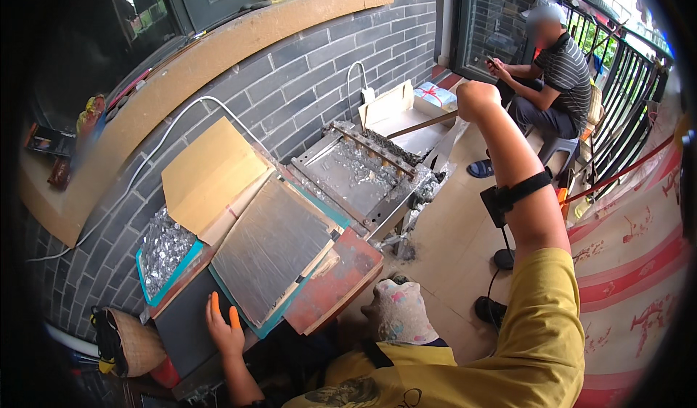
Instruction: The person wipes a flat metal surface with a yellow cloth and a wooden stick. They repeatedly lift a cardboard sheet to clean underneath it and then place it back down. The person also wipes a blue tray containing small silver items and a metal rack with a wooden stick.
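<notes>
High on the right, my right hand (479,102) is closed in a fist round the end of a long thin bar (430,123). That bar slants down to a metal-framed device (348,172) strewn with silvery flakes. My left hand (226,329), with orange covers on some fingers, is spread beside the near left corner of a stack, holding nothing. On top of the stack lies a dark grey sheet (272,245), with teal edges showing under it. Tan paper sheets (214,172) lean behind. A teal-rimmed tray (194,254) holds silvery scraps to the left.
A reddish board (335,286) juts from under the stack. Behind the device sits an open white box (406,136). A grey brick wall (298,81) closes the far side. At the back right a person (563,81) sits on a stool with a phone. A woven basket (138,343) stands lower left.
</notes>
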`<state>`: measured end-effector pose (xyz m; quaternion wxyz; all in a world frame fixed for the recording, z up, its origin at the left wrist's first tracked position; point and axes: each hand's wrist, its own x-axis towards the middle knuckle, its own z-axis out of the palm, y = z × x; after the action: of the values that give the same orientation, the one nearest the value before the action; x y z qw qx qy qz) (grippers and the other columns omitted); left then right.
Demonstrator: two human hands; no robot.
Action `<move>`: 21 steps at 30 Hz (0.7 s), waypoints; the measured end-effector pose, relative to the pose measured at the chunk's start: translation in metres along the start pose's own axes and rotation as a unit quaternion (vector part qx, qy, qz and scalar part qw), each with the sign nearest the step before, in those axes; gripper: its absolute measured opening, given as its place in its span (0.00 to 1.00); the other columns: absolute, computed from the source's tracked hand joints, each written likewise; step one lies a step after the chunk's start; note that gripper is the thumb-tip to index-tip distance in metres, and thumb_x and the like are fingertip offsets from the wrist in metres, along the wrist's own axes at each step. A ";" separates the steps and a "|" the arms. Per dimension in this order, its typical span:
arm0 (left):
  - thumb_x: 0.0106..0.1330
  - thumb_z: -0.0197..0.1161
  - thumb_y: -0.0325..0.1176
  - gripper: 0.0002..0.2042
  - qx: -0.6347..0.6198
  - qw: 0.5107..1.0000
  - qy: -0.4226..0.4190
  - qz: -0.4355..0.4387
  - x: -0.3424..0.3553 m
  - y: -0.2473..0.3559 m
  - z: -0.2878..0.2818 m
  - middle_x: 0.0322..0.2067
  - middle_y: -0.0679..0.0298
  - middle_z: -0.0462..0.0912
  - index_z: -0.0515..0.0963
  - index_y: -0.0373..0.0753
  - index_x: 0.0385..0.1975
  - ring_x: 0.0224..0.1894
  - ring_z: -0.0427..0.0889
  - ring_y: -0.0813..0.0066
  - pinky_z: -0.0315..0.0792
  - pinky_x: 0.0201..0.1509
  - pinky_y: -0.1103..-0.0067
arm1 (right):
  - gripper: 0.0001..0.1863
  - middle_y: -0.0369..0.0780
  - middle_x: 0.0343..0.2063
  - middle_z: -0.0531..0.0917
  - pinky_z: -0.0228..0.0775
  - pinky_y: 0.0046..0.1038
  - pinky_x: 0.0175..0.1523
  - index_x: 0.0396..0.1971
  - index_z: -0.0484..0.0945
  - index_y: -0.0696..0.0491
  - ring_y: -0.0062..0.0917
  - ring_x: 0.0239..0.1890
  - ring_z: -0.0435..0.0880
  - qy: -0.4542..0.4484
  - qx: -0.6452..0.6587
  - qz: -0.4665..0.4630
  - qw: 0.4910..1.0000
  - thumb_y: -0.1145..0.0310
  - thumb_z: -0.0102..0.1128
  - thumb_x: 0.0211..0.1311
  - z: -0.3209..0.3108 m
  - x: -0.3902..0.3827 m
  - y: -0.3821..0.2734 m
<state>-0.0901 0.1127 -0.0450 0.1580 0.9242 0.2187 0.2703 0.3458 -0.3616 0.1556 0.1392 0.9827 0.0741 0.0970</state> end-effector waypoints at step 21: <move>0.65 0.57 0.38 0.25 0.009 1.000 0.001 -0.002 0.000 0.002 0.001 0.59 0.47 0.67 0.65 0.34 0.60 0.61 0.65 0.48 0.59 0.65 0.64 | 0.08 0.35 0.34 0.86 0.71 0.28 0.41 0.32 0.86 0.46 0.27 0.40 0.85 0.059 -0.201 -0.093 0.973 0.67 0.62 0.52 -0.076 -0.018 -0.018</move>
<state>-0.0890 0.1111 -0.0450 0.1501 0.9249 0.2232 0.2686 0.3106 -0.3278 0.2185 0.3381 0.9157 0.1525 0.1545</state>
